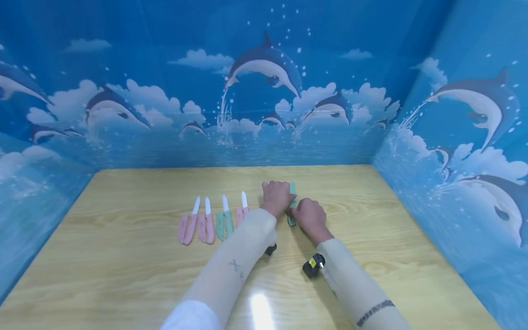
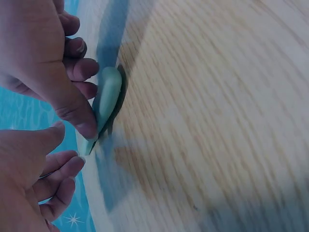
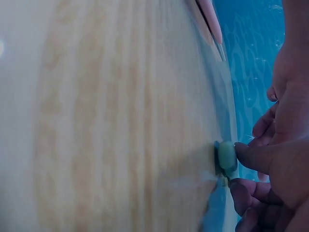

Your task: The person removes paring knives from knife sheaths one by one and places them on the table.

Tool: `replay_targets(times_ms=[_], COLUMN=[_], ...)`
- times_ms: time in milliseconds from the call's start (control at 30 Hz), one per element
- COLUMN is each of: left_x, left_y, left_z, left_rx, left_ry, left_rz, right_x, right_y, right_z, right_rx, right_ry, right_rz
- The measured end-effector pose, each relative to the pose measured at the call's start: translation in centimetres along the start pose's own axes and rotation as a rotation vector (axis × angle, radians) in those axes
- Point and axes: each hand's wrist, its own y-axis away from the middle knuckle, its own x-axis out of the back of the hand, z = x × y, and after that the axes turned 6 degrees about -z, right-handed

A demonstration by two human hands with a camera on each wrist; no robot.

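one mint-green sheathed plastic knife (image 1: pixel 292 204) is pinched by both hands, left hand (image 1: pixel 276 196) and right hand (image 1: pixel 309 216). four small white-bladed knives (image 1: pixel 214 219) are laid in a row on the wooden tabletop (image 1: pixel 136 256): three pink-handled, one green-handled.

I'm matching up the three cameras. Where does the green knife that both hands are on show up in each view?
Head: green knife centre, between the left hand and right hand.
Left wrist: left of centre, under the fingertips.
Right wrist: right edge, end-on.
Shared landmark: the wooden table.

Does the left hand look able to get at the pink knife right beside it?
Probably yes. The left hand grips the green knife together with the right hand, but the nearest pink knife lies just beside it on open table, nothing between.
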Motion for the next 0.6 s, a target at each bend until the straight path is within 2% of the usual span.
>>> replay_targets(times_ms=[267, 433, 600], left_x=[-0.5, -0.8, -1.1], left_y=[-0.5, -0.8, -0.9], left_z=[0.1, -0.4, -0.9], left_rx=[0.025, 0.064, 0.043], left_ry=[0.118, 0.136, 0.178], left_rz=[-0.037, -0.04, -0.041], right_x=[-0.1, -0.5, -0.9], right_y=[0.2, 0.1, 0.2], right_z=[-0.1, -0.4, -0.5], right_rx=[-0.019, -0.019, -0.009], right_ry=[-0.012, -0.042, -0.079], right_rz=[-0.01, -0.027, -0.026])
